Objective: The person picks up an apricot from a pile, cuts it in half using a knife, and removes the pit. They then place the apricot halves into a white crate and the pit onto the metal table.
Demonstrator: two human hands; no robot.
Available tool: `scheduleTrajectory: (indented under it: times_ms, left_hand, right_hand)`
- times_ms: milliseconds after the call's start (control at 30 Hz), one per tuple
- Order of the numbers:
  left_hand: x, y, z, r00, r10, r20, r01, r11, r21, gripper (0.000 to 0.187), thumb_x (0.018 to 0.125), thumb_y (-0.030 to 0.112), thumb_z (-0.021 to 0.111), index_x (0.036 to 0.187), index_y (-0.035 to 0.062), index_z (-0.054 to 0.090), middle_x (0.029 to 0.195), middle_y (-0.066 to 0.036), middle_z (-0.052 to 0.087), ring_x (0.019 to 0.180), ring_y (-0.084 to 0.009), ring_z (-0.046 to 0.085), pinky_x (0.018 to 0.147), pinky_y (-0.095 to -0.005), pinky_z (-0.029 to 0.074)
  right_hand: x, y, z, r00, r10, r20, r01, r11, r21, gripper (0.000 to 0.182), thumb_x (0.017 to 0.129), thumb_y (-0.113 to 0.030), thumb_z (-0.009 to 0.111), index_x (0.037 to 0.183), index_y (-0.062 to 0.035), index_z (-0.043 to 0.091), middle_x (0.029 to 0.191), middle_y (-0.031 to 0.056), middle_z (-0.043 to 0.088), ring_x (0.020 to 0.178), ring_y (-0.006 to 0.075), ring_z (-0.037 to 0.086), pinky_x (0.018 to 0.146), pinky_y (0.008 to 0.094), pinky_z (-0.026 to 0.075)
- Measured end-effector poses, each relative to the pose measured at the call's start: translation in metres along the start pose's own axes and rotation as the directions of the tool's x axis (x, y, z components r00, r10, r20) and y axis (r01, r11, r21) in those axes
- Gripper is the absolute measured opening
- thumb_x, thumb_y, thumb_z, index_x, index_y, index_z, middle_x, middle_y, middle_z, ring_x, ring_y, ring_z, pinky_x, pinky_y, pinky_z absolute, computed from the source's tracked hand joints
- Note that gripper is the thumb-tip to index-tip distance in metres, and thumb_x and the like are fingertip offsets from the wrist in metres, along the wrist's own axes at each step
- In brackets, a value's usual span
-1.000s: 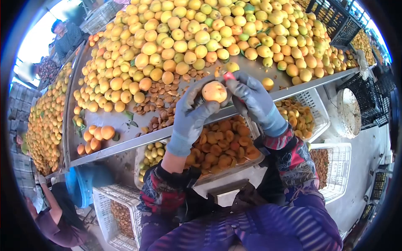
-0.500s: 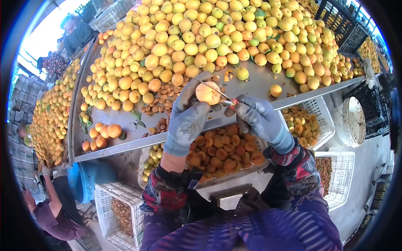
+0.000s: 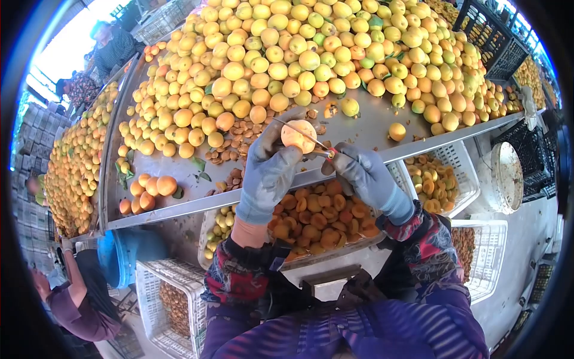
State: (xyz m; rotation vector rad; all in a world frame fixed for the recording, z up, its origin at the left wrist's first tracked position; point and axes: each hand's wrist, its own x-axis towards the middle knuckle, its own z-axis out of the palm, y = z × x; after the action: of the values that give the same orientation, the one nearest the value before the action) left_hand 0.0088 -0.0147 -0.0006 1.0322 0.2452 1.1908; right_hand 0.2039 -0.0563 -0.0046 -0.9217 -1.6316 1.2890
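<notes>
Grey-gloved L hand (image 3: 269, 170): pinching 1 orange fruit (image 3: 297, 136)
R hand (image 3: 363, 173): pinching prob. knife (image 3: 320, 146), laid across fruit
Desk (image 3: 371, 119): yellow fruit pile (image 3: 309, 60) beyond hands

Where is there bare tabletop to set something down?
Bare patches on the metal table: one just left of the rightmost loose yellow fruit; a smaller one between the orange cluster and the brown pits. The fruit pile crowds the back.
</notes>
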Motion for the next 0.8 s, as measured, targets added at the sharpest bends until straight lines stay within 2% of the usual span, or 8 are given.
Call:
scheduleTrajectory:
  times_ms: [200,367,433,500,567,667,733,800]
  left_hand:
    - [-0.003,-0.001,-0.003,0.998,0.011,-0.066,-0.007,0.998,0.066,0.048,0.084,0.002,0.059,0.129,-0.0062,0.044,0.112,-0.011,0.059,0.107,-0.0176,0.056,0.094,-0.0293,0.044]
    - [-0.003,0.003,-0.005,0.999,0.040,-0.010,-0.034,0.931,0.363,0.050,0.088,0.010,0.060,0.130,-0.0080,0.042,0.116,-0.011,0.056,0.105,-0.0178,0.056,0.092,-0.0303,0.045]
    - [-0.004,-0.003,-0.004,0.998,0.051,-0.032,-0.040,0.959,0.280,0.047,0.089,0.012,0.059,0.129,-0.0065,0.043,0.115,-0.010,0.057,0.104,-0.0180,0.056,0.091,-0.0312,0.045]
    - [-0.003,-0.009,0.003,0.997,0.062,-0.050,-0.051,0.979,0.196,0.044,0.091,0.014,0.058,0.128,-0.0050,0.045,0.115,-0.009,0.057,0.104,-0.0182,0.056,0.091,-0.0321,0.045]
    - [-0.002,-0.016,0.010,0.978,0.026,-0.207,-0.043,0.996,-0.078,0.033,0.094,0.018,0.056,0.118,-0.0035,0.051,0.108,-0.007,0.059,0.097,-0.0130,0.056,0.091,-0.0274,0.044]
    - [0.001,-0.018,0.010,0.962,-0.044,-0.268,-0.015,0.977,-0.214,0.035,0.096,0.024,0.053,0.119,-0.0018,0.051,0.109,-0.006,0.059,0.099,-0.0127,0.055,0.092,-0.0273,0.043]
    - [0.001,-0.010,0.013,0.979,-0.021,-0.205,-0.021,0.979,-0.204,0.036,0.096,0.024,0.053,0.122,-0.0011,0.051,0.111,-0.005,0.058,0.100,-0.0124,0.055,0.092,-0.0275,0.043]
    - [-0.001,-0.006,0.008,0.964,0.040,-0.264,-0.027,0.998,0.050,0.038,0.097,0.027,0.052,0.122,-0.0005,0.050,0.107,-0.004,0.059,0.098,-0.0123,0.056,0.090,-0.0268,0.044]
  right_hand:
    - [0.003,0.012,0.009,0.996,-0.059,-0.066,0.053,0.995,-0.090,0.043,0.099,-0.038,0.042,0.086,-0.0011,0.059,0.063,-0.0020,0.048,0.054,0.0062,0.040,0.051,0.0217,0.033]
    - [0.005,0.019,0.016,0.993,-0.080,-0.089,0.075,0.995,-0.065,0.039,0.100,-0.034,0.042,0.086,-0.0018,0.059,0.066,-0.0021,0.050,0.058,0.0064,0.041,0.054,0.0221,0.034]
    - [0.006,0.018,0.018,0.991,-0.092,-0.097,0.085,0.994,-0.073,0.039,0.100,-0.034,0.042,0.086,-0.0021,0.059,0.066,-0.0023,0.050,0.058,0.0066,0.041,0.054,0.0223,0.035]
    - [0.005,0.021,0.020,0.995,0.070,-0.076,-0.059,0.988,0.143,0.035,0.100,-0.030,0.043,0.086,-0.0001,0.055,0.065,-0.0040,0.043,0.061,0.0044,0.039,0.054,0.0205,0.034]
    - [0.006,0.019,0.032,0.991,0.063,-0.117,-0.038,0.979,0.202,0.035,0.100,-0.030,0.043,0.085,-0.0004,0.056,0.066,-0.0041,0.045,0.061,0.0040,0.040,0.055,0.0204,0.035]
    - [0.008,0.021,0.038,0.982,0.049,-0.183,-0.005,0.972,0.234,0.034,0.100,-0.029,0.045,0.087,-0.0006,0.057,0.067,-0.0038,0.048,0.061,0.0036,0.041,0.055,0.0207,0.036]
    - [0.010,0.018,0.037,0.977,0.029,-0.211,0.015,0.979,0.202,0.032,0.099,-0.028,0.045,0.088,-0.0005,0.057,0.067,-0.0034,0.049,0.060,0.0035,0.041,0.054,0.0210,0.036]
    - [0.009,0.007,0.034,0.979,0.035,-0.203,-0.007,0.991,0.137,0.034,0.100,-0.031,0.042,0.090,-0.0023,0.058,0.064,-0.0056,0.048,0.056,0.0028,0.042,0.049,0.0195,0.034]
